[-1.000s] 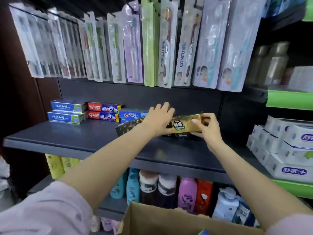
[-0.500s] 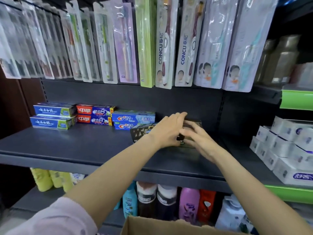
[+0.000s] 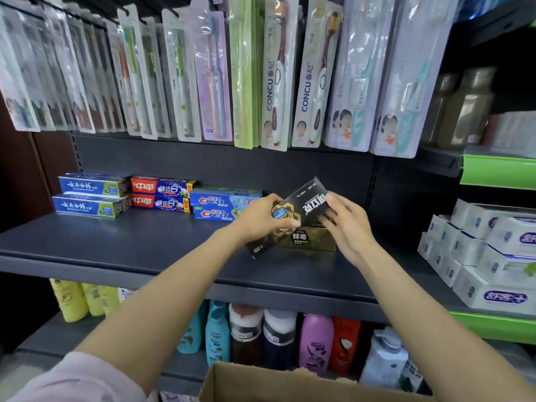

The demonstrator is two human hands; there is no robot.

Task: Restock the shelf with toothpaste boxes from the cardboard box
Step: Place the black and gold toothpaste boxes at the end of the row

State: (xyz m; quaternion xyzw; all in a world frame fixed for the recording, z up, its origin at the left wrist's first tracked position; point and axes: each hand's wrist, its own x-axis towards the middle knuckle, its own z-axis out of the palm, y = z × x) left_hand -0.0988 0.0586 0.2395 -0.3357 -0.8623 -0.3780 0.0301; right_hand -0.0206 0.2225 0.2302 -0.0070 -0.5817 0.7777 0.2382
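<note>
Toothpaste boxes on the dark shelf [image 3: 116,245] count eight that can be made out. A black toothpaste box [image 3: 301,208] is tilted, its far end raised toward one o'clock, above a gold toothpaste box [image 3: 304,240] lying flat near the shelf's middle. The left hand [image 3: 261,220] grips the black box's lower half, fingers curled over its top edge; the right hand [image 3: 345,224] pinches its upper end between thumb and fingers. How much of the black box rests on the gold one is hidden by the hands.

At nine to ten o'clock from them lie three stacks of two: two Crest boxes [image 3: 223,206], just beside the left hand, then two red-and-blue boxes [image 3: 162,194], then two blue boxes [image 3: 92,195] farthest out. The right ends of the Crest pair are covered by the left hand.

At six o'clock, the cardboard box [image 3: 261,384] is cut off by the picture's lower edge; its contents cannot be seen. Between it and the shelf stands a row of bottles [image 3: 316,343] on the lower shelf, partly hidden, with yellow bottles [image 3: 72,300] at eight o'clock.

At twelve o'clock hang toothbrush packs [image 3: 278,74], too many and too overlapped on the left to count. At three o'clock sit stacked white boxes [image 3: 478,256], their print blurred and the stack cut off at the right edge.
</note>
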